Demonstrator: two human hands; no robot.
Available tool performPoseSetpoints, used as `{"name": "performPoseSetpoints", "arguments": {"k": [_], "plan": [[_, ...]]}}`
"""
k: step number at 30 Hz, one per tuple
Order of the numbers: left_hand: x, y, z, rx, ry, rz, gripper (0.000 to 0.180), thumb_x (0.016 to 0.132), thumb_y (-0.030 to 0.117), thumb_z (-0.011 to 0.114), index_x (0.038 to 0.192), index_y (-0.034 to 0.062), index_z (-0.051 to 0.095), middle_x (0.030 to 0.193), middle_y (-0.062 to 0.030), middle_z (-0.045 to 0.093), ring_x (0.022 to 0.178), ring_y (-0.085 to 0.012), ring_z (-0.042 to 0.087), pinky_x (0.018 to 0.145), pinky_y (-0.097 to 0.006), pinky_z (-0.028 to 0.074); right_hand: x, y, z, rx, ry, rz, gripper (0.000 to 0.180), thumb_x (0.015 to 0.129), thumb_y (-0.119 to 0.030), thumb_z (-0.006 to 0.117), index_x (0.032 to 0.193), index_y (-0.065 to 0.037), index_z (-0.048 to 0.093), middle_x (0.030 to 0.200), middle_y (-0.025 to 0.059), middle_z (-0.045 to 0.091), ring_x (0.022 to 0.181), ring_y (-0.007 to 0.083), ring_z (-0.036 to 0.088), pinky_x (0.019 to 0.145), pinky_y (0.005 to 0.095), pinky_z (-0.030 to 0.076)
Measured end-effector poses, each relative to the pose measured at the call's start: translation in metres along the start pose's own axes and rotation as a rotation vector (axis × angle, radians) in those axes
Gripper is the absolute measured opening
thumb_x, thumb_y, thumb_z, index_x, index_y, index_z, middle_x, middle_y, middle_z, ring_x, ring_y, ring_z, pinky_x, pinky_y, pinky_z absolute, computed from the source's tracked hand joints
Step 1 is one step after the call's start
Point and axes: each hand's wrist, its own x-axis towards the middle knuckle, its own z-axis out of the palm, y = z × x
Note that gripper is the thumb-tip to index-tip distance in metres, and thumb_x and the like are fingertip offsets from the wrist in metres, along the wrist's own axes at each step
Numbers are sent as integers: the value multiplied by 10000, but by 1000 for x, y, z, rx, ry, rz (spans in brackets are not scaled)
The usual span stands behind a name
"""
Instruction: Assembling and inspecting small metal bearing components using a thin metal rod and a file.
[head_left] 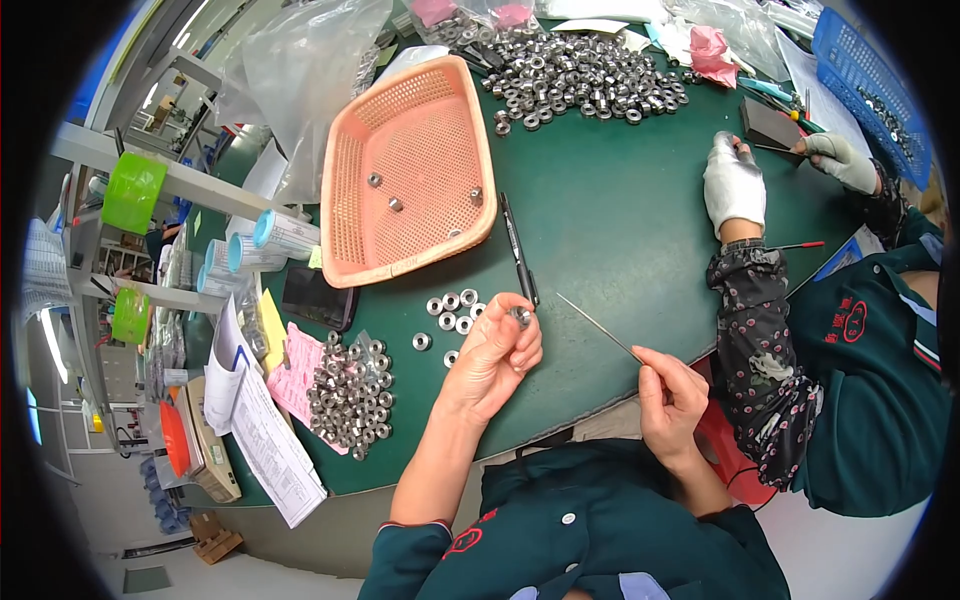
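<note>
My left hand [490, 360] pinches a small shiny metal ring [520, 316] between thumb and fingers, raised over the green table. A thin, straight metal rod, maybe a needle file, [598, 325] is gripped in my right hand [672, 400]. Its tip points toward the ring but stays apart from it. Several loose metal rings [447, 321] lie on the table just left of my left hand. Beyond that hand a black pen [519, 250] rests beside an orange mesh basket [335, 200], which has several metal pieces inside.
A large heap of metal rings [590, 75] covers the far table. More rings [350, 395] lie on pink paper at left, near papers [275, 450] and a dark phone [318, 298]. At right, a co-worker's gloved hands [735, 185] work by a dark block [770, 122]; a blue basket [870, 90] stands beyond.
</note>
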Motion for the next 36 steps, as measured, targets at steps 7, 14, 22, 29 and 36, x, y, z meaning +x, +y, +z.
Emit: {"name": "performPoseSetpoints", "arguments": {"k": [7,14,22,29,36], "plan": [[1,-4,18,513,239,126,298,794,130,660,1044,42,525,733,-41,537,600,-89,460,549,-210,373,-1,-8,5,256,-45,295,89,864,-7,487,925,37,535,541,-7,446,457,55,378,430,214,298],[-1,-1,11,375,249,45,200,837,92,604,1011,13,544,782,-74,612,625,-100,566,571,-210,443,19,-15,25,318,-159,250,64,874,1,463,921,26,498,574,26,501,499,73,483,456,217,378],[-3,-1,10,402,299,42,179,838,122,612,961,1,566,751,-85,625,593,-107,581,549,-204,460,25,-12,39,263,-149,330,72,844,-6,498,905,23,525,550,-9,474,460,34,396,418,210,302],[-3,-5,19,583,301,64,178,818,76,625,952,-32,581,747,-109,634,594,-125,593,546,-211,474,38,-12,49,531,-181,532,91,806,-29,574,841,54,592,593,-36,526,509,-12,392,429,178,308],[-4,-8,23,772,344,72,225,779,-18,637,995,-60,593,763,-105,634,639,-118,605,580,-209,502,44,-4,42,531,-351,533,136,800,-76,591,786,59,604,548,-26,521,495,-2,401,426,184,328]]}}
